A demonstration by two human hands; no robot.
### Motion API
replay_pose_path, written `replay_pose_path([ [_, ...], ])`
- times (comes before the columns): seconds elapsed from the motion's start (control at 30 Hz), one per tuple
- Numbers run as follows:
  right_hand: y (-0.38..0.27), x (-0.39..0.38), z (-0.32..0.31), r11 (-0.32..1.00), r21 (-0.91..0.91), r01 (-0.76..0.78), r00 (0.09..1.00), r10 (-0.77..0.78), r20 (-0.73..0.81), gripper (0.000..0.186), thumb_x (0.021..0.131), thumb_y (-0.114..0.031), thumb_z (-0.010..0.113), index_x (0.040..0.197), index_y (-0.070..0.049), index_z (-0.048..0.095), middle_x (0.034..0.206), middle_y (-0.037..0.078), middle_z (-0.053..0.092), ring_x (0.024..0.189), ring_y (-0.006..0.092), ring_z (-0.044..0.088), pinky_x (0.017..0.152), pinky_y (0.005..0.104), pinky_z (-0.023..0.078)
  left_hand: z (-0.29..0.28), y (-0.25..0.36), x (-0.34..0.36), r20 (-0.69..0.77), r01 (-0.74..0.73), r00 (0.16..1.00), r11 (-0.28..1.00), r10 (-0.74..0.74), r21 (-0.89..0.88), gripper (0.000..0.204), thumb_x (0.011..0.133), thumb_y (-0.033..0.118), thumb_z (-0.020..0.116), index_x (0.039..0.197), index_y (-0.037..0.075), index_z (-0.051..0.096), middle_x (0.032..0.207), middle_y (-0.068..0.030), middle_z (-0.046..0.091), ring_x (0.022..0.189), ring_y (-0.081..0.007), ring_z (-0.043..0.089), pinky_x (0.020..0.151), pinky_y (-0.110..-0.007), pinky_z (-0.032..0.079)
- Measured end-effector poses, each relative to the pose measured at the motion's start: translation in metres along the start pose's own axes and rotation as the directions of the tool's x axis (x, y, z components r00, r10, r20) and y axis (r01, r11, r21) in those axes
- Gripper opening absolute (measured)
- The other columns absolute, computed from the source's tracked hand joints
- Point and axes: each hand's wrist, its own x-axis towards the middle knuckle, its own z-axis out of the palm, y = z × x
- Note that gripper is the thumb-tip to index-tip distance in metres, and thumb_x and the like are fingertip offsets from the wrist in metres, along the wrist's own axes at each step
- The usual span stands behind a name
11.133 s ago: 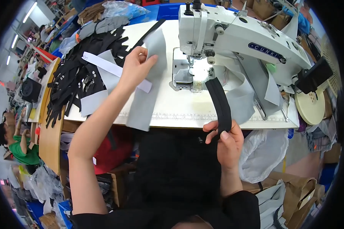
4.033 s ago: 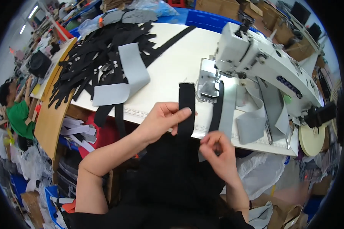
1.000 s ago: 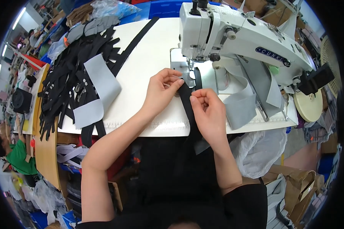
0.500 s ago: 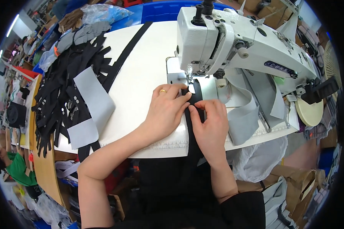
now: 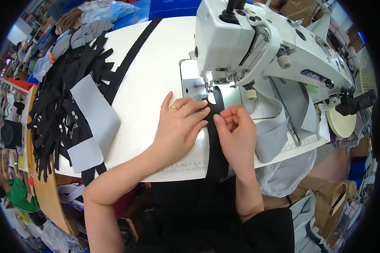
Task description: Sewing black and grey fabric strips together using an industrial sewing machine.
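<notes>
1. Hidden from where I stand: the far end of a long, flat black fabric strip (image 5: 215, 147), lost around the metal presser foot (image 5: 210, 87) of a white, glossy sewing machine (image 5: 236, 46). The near end slips over the table's edge and melts into the person's black clothing (image 5: 190, 211). Black cloth also shows just right of the foot; I cannot tell whether it is the same piece.

2. The strip lies on the white, ruler-edged worktable (image 5: 156, 84), its long axis running nearly straight from the person toward the needle area, flat and narrow.

3. The left hand (image 5: 179, 126), a gold-coloured ring (image 5: 173, 107) on one finger, reaches over from the left, fingers spread apart, foremost tips at the strip beside the foot.

4. The right hand (image 5: 238, 137) is at the strip's right edge, thumb and bent forefinger close together; whether cloth is pinched between them, I cannot tell.

5. To the left, a bent, pale grey fabric piece (image 5: 98, 114) partly covers a heap of black fabric strips (image 5: 59, 109).
</notes>
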Motion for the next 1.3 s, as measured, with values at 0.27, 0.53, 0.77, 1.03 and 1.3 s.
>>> replay_pose_path([
  [0.27,0.0,0.01,-0.008,0.988,0.12,-0.102,0.993,0.093,0.077,0.025,0.091,0.0,0.074,0.091,-0.004,0.05,0.07,-0.001,0.052,0.063,0.0065,0.046,0.058,0.0252,0.04,0.0,0.008,-0.004,0.054,0.033,0.998,0.999,-0.033,0.006,0.034,0.096,0.016,0.07,0.129,0.005,0.069,0.139,-0.0051,0.064,0.137,-0.0264,0.054,0.124,-0.061,0.018],
  [0.53,0.004,0.014,-0.002,0.989,0.073,-0.125,0.99,0.121,0.067,0.027,0.091,-0.001,0.075,0.088,-0.006,0.048,0.072,-0.003,0.047,0.066,0.0054,0.042,0.06,0.0228,0.037,0.003,0.003,-0.001,0.057,0.019,0.998,0.997,-0.023,0.078,0.035,0.097,0.012,0.067,0.131,0.005,0.067,0.141,-0.0059,0.062,0.136,-0.0271,0.054,0.122,-0.062,0.02],
  [0.77,0.008,0.01,0.002,1.0,-0.02,0.013,0.999,-0.012,0.045,0.021,0.094,-0.014,0.074,0.09,-0.004,0.057,0.068,0.008,0.063,0.058,0.0226,0.062,0.056,0.0377,0.047,0.001,-0.005,0.004,0.027,0.071,0.997,0.997,-0.071,-0.015,0.027,0.098,0.011,0.065,0.123,0.007,0.073,0.137,-0.0088,0.064,0.131,-0.0275,0.056,0.121,-0.055,0.026],
  [1.03,-0.002,0.01,-0.005,0.94,-0.243,0.239,0.97,-0.218,0.111,0.017,0.094,-0.012,0.069,0.104,-0.005,0.057,0.081,0.014,0.066,0.079,0.0367,0.066,0.068,0.05,0.052,0.015,-0.019,0.047,-0.068,0.264,0.949,0.894,-0.308,-0.361,0.017,0.08,0.008,0.081,0.095,0.001,0.078,0.088,-0.0121,0.076,0.086,-0.0266,0.074,0.084,-0.036,0.056],
  [1.3,0.008,0.046,-0.036,0.696,-0.368,0.616,0.781,-0.48,0.399,0.032,0.086,-0.008,0.071,0.118,-0.008,0.066,0.112,0.014,0.067,0.107,0.0378,0.062,0.081,0.0482,0.054,0.025,-0.021,0.045,-0.191,0.275,0.921,0.915,-0.339,-0.295,0.022,0.076,0.012,0.082,0.097,0.004,0.079,0.094,-0.0126,0.071,0.094,-0.0286,0.068,0.085,-0.04,0.054],
])
